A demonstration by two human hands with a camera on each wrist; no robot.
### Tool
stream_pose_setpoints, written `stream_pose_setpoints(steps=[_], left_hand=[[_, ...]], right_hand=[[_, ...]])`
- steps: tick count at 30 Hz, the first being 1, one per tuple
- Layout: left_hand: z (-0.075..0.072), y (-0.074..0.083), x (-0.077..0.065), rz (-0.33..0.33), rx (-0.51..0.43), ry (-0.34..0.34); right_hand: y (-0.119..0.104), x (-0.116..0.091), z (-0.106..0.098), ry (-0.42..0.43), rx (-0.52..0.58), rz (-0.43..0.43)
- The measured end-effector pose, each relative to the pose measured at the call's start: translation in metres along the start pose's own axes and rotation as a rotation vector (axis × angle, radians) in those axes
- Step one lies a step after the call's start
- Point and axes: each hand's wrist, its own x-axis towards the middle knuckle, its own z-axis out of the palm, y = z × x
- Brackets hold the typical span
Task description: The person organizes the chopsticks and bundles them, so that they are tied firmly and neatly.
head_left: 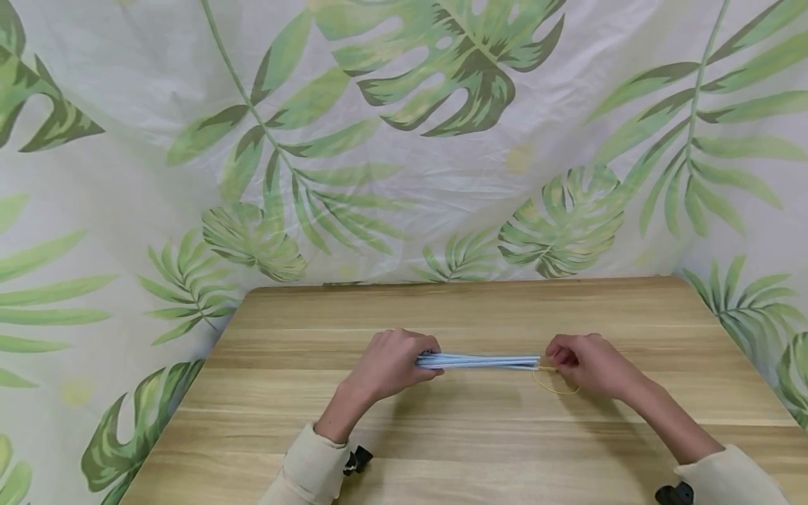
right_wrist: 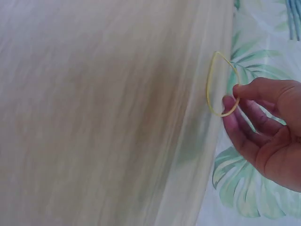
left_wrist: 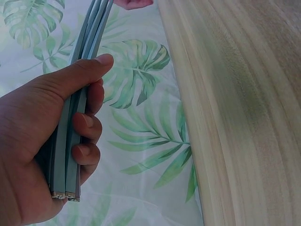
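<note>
My left hand (head_left: 393,363) grips one end of a bundle of slim, light blue sticks (head_left: 482,362), held level above the table. In the left wrist view the fingers wrap round the sticks (left_wrist: 70,136), whose squared ends show below the palm. A thin yellow rubber band (right_wrist: 208,87) hangs as a loose loop from my right hand (right_wrist: 268,127), pinched between thumb and fingertips. From the head view, this band (head_left: 555,392) lies close to the free right end of the bundle; whether they touch I cannot tell.
Beneath both hands is a wood-grain table (head_left: 480,449). Behind it and at its sides hangs a pale cloth (head_left: 442,182) printed with green leaves. A small black device (head_left: 358,460) sits at the left cuff, another (head_left: 674,494) at the right.
</note>
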Motion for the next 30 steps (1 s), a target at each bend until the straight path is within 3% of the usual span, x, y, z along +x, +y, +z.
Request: stream_pose_setpoints(steps=[9,17,23,30], left_hand=[[0.002,0.002,0.002,0.001,-0.001,-0.012],[0.005,0.003,0.001,-0.011,0.006,-0.002],[0.007,0.002,0.001,-0.018,0.011,0.026],[0.008,0.001,0.001,-0.029,0.024,0.060]], right_hand=[[-0.012,-0.004,-0.008,0.124,0.204,0.034],[-0.040,-0.004,-0.010,0.205,0.369,0.039],[-0.055,-0.004,-0.006,0.238,0.421,0.028],[-0.059,-0.006,-0.002,0.276,0.410,0.047]])
